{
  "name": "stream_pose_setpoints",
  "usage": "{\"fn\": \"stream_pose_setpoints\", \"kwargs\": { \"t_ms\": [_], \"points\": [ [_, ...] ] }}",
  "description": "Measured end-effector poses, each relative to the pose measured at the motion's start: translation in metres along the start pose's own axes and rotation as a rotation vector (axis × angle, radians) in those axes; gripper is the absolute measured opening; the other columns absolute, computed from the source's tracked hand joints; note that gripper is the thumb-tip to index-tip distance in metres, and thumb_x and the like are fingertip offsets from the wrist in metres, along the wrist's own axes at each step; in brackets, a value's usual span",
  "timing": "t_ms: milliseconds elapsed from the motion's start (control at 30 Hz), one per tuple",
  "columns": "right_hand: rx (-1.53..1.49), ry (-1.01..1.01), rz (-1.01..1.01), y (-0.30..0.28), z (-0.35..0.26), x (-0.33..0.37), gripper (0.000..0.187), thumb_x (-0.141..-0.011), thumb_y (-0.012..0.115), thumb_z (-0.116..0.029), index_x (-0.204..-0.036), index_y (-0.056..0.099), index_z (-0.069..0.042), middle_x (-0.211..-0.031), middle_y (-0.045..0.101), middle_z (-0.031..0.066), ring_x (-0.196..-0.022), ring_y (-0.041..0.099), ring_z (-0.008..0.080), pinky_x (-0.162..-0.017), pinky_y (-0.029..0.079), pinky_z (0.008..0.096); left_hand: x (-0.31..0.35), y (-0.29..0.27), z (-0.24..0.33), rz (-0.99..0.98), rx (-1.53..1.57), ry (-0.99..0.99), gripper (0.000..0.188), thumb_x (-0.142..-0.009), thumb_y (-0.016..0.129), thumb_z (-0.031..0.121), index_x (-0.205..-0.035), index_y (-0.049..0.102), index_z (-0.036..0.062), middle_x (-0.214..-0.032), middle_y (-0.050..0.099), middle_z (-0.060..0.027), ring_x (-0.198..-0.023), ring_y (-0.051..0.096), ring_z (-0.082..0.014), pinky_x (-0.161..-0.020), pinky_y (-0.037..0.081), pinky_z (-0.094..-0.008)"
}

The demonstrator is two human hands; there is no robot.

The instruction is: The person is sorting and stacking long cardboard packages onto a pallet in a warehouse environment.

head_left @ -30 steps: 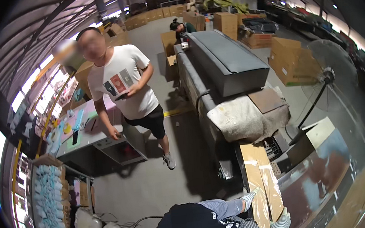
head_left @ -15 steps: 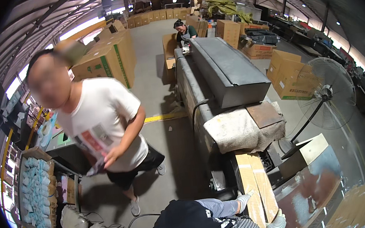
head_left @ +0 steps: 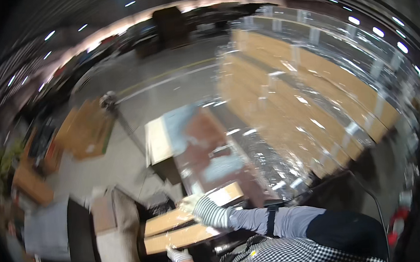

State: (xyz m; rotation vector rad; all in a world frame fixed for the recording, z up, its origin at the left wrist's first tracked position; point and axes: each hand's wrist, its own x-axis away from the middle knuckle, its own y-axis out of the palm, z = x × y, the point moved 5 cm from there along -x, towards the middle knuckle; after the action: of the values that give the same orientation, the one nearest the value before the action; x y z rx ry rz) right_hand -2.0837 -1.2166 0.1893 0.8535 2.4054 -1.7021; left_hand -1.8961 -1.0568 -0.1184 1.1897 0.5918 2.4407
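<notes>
Packs of brown cardboard (head_left: 180, 238), two long strips side by side, lie just right of the beige cloth (head_left: 116, 258). The gloved left hand (head_left: 178, 255), nearer the cloth, touches one outer edge; the gloved right hand (head_left: 204, 208), farther from it, touches the other pack, probably keeping them together. I cannot tell how closed either is.

Two cardboard strips (head_left: 175, 238) are carried at the end of the machine (head_left: 81, 236) (what supports them is mostly hidden), where a pale cloth (head_left: 115, 258) is draped.
</notes>
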Motion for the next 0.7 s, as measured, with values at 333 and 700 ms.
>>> {"fn": "stream_pose_setpoints", "kwargs": {
  "t_ms": [333, 700],
  "points": [
    [0.856, 0.384, 1.051, -0.376, -0.021, 0.242, 0.069, -0.074, 0.076, -0.012, -0.135, 0.048, -0.002, -0.137, 0.047, 0.0229, -0.128, 0.045, 0.0394, -0.106, 0.039, 0.0481, 0.076, 0.127, -0.182, -0.241, -0.152, -0.596, 0.045, -0.089, 0.051, 0.06, -0.084, 0.063, 0.0177, -0.089, 0.066, -0.0009, -0.083, 0.059, -0.0223, -0.067, 0.05, -0.0472],
    [0.79, 0.69, 1.245, -0.51, 0.012, 0.427, 0.107, -0.061, 0.088, -0.029, -0.147, 0.031, 0.0, -0.138, 0.047, 0.0246, -0.128, 0.046, 0.0374, -0.11, 0.037, 0.0414, 0.39, 0.45, -0.224, -1.48, -0.365, -0.494, 0.074, -0.091, 0.062, 0.05, -0.15, 0.034, 0.0144, -0.151, 0.034, -0.0208, -0.136, 0.04, -0.0333, -0.114, 0.031, -0.0485]
  ]
}}
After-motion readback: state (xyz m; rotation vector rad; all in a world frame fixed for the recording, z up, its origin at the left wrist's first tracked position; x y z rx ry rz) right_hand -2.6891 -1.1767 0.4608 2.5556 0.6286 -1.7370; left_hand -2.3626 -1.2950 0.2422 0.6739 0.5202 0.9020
